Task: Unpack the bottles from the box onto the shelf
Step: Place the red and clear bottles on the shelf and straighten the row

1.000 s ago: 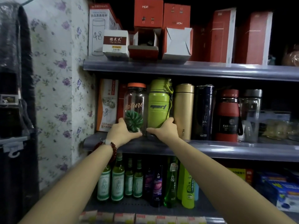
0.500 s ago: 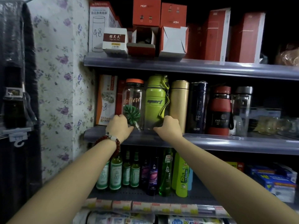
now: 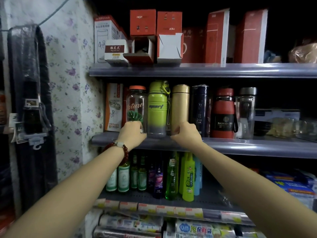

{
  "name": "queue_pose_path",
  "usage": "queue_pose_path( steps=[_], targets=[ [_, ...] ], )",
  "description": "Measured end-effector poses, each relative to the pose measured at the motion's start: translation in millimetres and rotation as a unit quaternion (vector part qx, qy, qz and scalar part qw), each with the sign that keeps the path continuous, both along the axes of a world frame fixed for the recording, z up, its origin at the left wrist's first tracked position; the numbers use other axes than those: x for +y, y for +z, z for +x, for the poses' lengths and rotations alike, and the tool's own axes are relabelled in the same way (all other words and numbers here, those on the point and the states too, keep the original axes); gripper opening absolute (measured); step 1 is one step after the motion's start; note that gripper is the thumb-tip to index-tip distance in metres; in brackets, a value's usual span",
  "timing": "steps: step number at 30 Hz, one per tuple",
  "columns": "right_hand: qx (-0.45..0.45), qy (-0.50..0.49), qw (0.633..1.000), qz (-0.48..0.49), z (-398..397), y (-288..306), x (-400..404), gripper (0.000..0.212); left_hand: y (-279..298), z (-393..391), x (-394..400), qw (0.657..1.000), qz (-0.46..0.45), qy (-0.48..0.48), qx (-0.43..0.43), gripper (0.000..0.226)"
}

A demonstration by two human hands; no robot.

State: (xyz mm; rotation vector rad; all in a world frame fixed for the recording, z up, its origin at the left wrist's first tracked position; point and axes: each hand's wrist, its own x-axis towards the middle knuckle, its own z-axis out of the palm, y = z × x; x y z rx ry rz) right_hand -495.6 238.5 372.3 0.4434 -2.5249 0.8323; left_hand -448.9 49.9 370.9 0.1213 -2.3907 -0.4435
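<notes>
A row of bottles stands on the middle shelf (image 3: 240, 148). From the left they are a clear bottle (image 3: 136, 107) with an orange cap, a green sport bottle (image 3: 157, 109) and a gold flask (image 3: 180, 107). Right of these stand a dark blue flask (image 3: 199, 109), a red bottle (image 3: 223, 115) and a clear grey-capped bottle (image 3: 245, 114). My left hand (image 3: 131, 133) curls round the base of the clear bottle. With curled fingers, my right hand (image 3: 186, 132) holds the foot of the gold flask. The green bottle stands free between my hands. No box for unpacking is in view.
The top shelf (image 3: 205, 70) carries red and white cartons, some open. The lower shelf (image 3: 171, 201) holds green, purple and yellow-green bottles, with wrapped rolls (image 3: 197, 229) beneath. A flowered wall (image 3: 72, 100) closes the left side, with dark hanging goods (image 3: 30, 109) beside it.
My right hand has shifted right from the green bottle's base to the gold flask's base. My left hand stays at the clear bottle. The view has tilted up and pulled back slightly.
</notes>
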Motion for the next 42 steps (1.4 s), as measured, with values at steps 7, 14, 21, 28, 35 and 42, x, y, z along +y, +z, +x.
queue_pose_path(
  steps=[7,14,21,28,35,42],
  targets=[
    [0.006,0.076,0.997,-0.019,-7,-14,61,0.033,-17,23,38,0.993,0.120,0.009,0.005,0.033],
    [-0.012,0.153,0.988,0.023,1,-34,103,0.033,-50,65,79,0.984,0.156,0.085,-0.011,0.037],
    [-0.040,0.227,0.972,0.053,33,-65,90,0.034,-86,127,89,0.972,0.168,0.157,-0.052,0.036],
    [-0.081,0.283,0.951,0.093,80,-117,35,0.031,-131,210,62,0.947,0.195,0.235,-0.096,0.038],
    [-0.114,0.376,0.908,0.148,133,-179,-32,0.031,-197,299,31,0.906,0.216,0.325,-0.164,0.035],
    [-0.141,0.483,0.835,0.223,177,-231,-101,0.027,-253,350,18,0.850,0.256,0.426,-0.176,0.027]
  ],
)
